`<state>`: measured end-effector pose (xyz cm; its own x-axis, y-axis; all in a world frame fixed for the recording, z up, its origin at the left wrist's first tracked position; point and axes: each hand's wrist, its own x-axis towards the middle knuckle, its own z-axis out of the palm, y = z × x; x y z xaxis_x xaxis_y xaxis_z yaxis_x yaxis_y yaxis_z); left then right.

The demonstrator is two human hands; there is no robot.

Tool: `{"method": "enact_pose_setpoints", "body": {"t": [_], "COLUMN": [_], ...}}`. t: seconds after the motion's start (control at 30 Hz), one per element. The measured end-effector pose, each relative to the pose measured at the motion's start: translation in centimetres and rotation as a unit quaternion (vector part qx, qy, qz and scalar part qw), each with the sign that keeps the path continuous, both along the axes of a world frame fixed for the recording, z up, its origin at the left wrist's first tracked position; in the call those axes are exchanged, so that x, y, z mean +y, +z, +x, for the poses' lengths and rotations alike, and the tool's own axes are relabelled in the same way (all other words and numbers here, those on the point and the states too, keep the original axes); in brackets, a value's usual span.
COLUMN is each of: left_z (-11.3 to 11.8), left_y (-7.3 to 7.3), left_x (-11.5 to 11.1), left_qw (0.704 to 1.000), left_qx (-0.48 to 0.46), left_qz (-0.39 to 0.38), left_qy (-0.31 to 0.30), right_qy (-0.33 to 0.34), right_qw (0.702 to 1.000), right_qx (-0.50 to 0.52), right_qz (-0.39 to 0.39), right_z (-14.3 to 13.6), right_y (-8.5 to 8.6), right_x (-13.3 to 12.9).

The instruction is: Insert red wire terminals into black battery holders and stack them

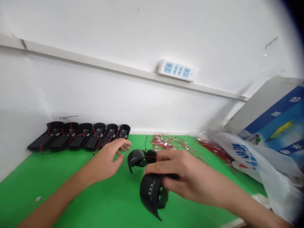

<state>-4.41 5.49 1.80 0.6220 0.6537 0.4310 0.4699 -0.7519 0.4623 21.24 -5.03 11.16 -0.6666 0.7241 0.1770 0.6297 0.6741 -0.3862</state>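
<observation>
My right hand (180, 171) grips a curved black plastic housing (150, 191) with small white markings, lifted over the green tabletop (109, 202). Just behind it, a similar black housing (137, 157) lies on the table, with a red wire and a thin black lead near it. Left of that second piece hovers my left hand (108, 160), its fingers apart and bent, holding nothing. Beyond the left hand stands a row of several black shells (85, 136) with red wires inside them. Part of the gripped housing is hidden by my right fingers.
Small red-wired parts (163, 142) lie in a loose pile near the wall, with a red bundle (215, 150) further right. A white plastic bag (247, 158) and a blue box (280, 123) crowd the right side. A power strip (177, 70) is fixed to the wall.
</observation>
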Motion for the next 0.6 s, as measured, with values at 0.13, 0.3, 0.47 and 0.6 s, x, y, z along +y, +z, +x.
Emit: {"method": "enact_pose_setpoints", "body": {"t": [0.13,0.3,0.47,0.6], "left_z": [-0.5,0.1,0.9,1.1], "left_y": [0.9,0.5,-0.9,-1.6], "left_x": [-0.8,-1.8,-2.5,-2.5], "left_qw": [0.996,0.986,0.981,0.983], "left_qx": [0.016,0.080,0.114,0.128], "left_qz": [-0.076,-0.124,-0.138,-0.123], "left_qy": [-0.052,-0.084,-0.072,-0.047], "right_qy": [0.014,0.015,0.015,0.021], "right_qw": [0.990,0.982,0.995,0.998], "right_qx": [-0.083,-0.093,-0.072,0.016], "right_qz": [0.110,0.166,0.064,-0.053], "right_z": [-1.5,-1.7,-1.1,-0.3], "right_y": [-5.3,-8.8,-9.5,-8.5], "right_x": [0.9,1.0,1.9,3.0]}}
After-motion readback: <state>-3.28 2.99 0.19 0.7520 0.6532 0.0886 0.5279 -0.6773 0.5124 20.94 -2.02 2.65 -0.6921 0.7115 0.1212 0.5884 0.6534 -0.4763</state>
